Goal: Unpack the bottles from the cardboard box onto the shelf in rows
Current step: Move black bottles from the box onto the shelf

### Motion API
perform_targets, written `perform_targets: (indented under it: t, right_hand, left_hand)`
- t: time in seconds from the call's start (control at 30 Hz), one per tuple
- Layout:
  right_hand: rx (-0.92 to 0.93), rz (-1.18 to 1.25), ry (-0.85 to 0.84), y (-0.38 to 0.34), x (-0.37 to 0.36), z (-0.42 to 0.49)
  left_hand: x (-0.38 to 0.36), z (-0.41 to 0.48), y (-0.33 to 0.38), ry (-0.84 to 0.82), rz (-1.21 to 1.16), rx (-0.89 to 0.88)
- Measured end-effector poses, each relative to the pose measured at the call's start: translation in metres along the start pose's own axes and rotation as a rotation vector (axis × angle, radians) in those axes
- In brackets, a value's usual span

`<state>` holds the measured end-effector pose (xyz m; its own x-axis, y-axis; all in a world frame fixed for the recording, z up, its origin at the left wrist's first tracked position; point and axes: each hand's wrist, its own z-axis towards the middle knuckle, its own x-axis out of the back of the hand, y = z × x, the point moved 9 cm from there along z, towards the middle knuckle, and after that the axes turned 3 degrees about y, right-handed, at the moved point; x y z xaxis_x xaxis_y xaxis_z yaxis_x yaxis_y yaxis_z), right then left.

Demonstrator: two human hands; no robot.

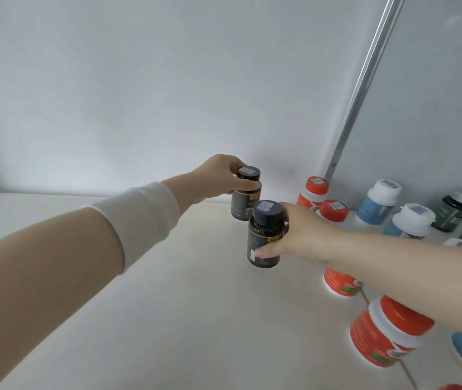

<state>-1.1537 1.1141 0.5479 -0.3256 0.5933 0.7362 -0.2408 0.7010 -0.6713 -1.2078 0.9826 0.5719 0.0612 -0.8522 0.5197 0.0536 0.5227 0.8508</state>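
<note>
Your left hand (218, 178): fingers curled round the cap end of the far dark bottle (243, 205).
Your right hand (300, 235): grasping the near dark bottle (263, 240) from its right side.
Dark bottles: upright, one behind the other, bases at the white shelf (168, 291), just left of the orange-capped bottles (333, 211).
Further right: white-capped blue bottles (378, 202), then dark green bottles (453, 212), in rows.
</note>
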Motion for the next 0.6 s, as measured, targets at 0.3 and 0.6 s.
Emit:
perform_targets:
  t: [0.3,0.6]
  right_hand:
    - [-0.019,-0.114,0.075,0.014,0.000,0.032]
    - [-0.049,-0.088,0.101,0.018,-0.006,0.048]
  left_hand:
    - [-0.015,0.034,-0.011,-0.024,0.131,-0.024]
    - [-0.020,0.046,-0.016,-0.027,0.188,-0.015]
